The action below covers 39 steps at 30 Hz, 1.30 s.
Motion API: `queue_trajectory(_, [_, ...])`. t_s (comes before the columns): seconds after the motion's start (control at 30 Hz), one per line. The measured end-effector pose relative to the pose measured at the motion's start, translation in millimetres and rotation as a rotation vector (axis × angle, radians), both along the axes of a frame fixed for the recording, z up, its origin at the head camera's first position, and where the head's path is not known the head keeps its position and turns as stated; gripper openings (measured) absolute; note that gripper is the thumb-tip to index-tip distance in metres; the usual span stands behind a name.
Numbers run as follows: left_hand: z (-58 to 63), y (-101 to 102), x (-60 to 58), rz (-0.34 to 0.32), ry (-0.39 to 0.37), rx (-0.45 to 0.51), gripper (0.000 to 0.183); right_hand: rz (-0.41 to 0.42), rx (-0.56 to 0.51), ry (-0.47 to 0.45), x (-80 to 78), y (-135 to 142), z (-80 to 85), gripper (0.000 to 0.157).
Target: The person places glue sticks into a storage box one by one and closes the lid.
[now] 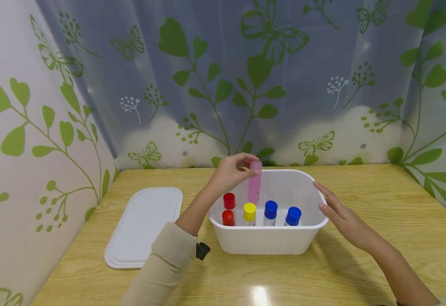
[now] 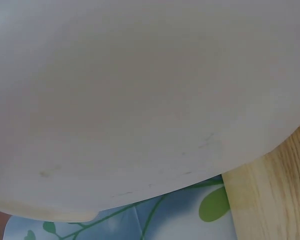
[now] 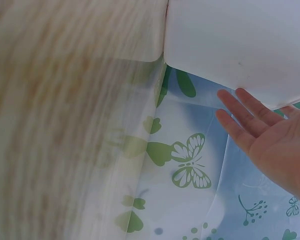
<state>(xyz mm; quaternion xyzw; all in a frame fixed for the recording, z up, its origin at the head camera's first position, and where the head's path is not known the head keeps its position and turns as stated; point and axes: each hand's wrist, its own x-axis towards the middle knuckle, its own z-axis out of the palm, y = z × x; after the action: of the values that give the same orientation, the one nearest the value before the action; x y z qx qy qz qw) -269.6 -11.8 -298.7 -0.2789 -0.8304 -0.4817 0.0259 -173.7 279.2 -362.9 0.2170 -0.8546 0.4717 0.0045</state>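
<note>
My left hand (image 1: 232, 172) pinches a pink cylindrical bottle (image 1: 255, 182) near its top and holds it upright at the back left of a white plastic bin (image 1: 266, 241). Inside the bin, along its front wall, stand bottles with red caps (image 1: 229, 200), a yellow cap (image 1: 249, 211) and blue caps (image 1: 270, 209). My right hand (image 1: 341, 216) rests on the bin's right rim with its fingers extended; the right wrist view shows this hand (image 3: 270, 132) beside the white wall. The bin's wall (image 2: 150, 110) fills most of the left wrist view, where the left hand is mostly hidden.
A white lid (image 1: 146, 225) lies flat on the wooden table (image 1: 391, 204) to the left of the bin. Behind the table hangs a curtain (image 1: 207, 85) printed with leaves and butterflies, and more of this print lines both sides.
</note>
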Motion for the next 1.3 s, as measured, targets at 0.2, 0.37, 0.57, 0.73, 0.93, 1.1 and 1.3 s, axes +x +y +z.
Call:
queue_trajectory(0.2, [-7.8, 1.7, -2.9, -0.014, -0.031, -0.044, 0.028, 0.003, -0.002, 0.005, 0.0, 0.5, -0.3, 0.052])
queue_trajectory(0.37, [-12.6, 1.4, -3.4, -0.013, -0.055, -0.096, 0.028, 0.000, 0.005, 0.003, -0.2, 0.2, 0.4, 0.052])
queue_trajectory(0.57, [-16.2, 1.3, -4.9, -0.033, -0.118, -0.138, 0.029, -0.001, 0.008, 0.009, 0.0, -0.5, 1.6, 0.052])
queue_trajectory(0.73, [-18.6, 1.6, -5.4, -0.078, -0.148, -0.158, 0.030, -0.004, 0.007, 0.007, 0.7, -0.5, 1.3, 0.052])
queue_trajectory(0.93, [-21.2, 1.7, -6.3, -0.133, -0.148, -0.168, 0.027, -0.010, 0.007, 0.001, 1.2, -0.2, 0.7, 0.053])
queue_trajectory(1.1, [-21.5, 1.6, -5.7, -0.130, -0.160, -0.194, 0.028, -0.004, 0.004, -0.002, 1.2, -0.7, 1.0, 0.053])
queue_trajectory(1.3, [-22.3, 1.0, -5.7, -0.144, -0.158, -0.223, 0.029, -0.002, 0.000, -0.004, 1.4, -1.2, 1.2, 0.053])
